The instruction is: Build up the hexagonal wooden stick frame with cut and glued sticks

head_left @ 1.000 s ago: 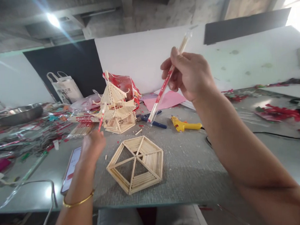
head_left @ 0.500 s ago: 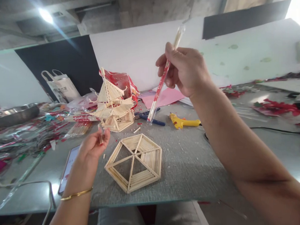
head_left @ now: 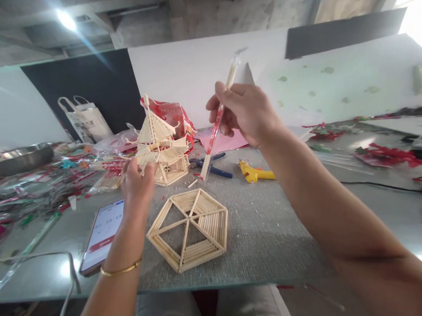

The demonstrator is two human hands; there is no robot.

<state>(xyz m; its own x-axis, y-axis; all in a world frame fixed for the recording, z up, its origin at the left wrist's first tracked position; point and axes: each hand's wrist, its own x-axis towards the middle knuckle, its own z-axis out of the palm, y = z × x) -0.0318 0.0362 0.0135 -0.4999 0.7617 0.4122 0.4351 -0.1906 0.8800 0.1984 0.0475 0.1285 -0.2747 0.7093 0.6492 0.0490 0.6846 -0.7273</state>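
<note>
Two hands work over a grey table (head_left: 270, 230) with a glossy front edge; behind it stand white boards and one black board, under a bare concrete ceiling with one bright lamp. As landmark I take the flat hexagon frame (head_left: 189, 229) of thin sticks, which lies on the table near the front edge.

Just behind the frame stands one small stick tower (head_left: 161, 148) with pointed roofs. The left hand (head_left: 138, 184) is between frame and tower, fingers bent at the tower's left side — whether it grips something, I cannot tell. A gold bangle (head_left: 121, 270) sits on that wrist. Left of the frame lies one phone (head_left: 101, 235) with the screen lit.

Above and behind the frame, the right hand (head_left: 246, 112) is closed around one wrapped pair of chopsticks (head_left: 219, 115), held tilted, the lower tip above the table near the blue-handled pliers (head_left: 211, 166). The right forearm crosses the view and hides part of the table right of the frame.

Behind the frame to the right lies one yellow glue gun (head_left: 255, 173) with a black cable. Far left of the frame — one metal bowl (head_left: 20, 158), one white bag (head_left: 85, 119), and many red and clear wrappers, too many to count.
</note>
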